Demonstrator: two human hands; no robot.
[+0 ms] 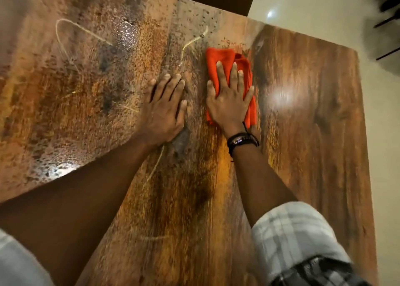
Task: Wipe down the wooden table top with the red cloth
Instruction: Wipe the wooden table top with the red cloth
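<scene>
One red cloth [227,69], folded, lies on the one wooden table top [303,123] under the right hand [229,99], fingers spread flat on it, while the left hand [165,110] rests flat beside it, fingers straight and close together; no writing is readable.
</scene>
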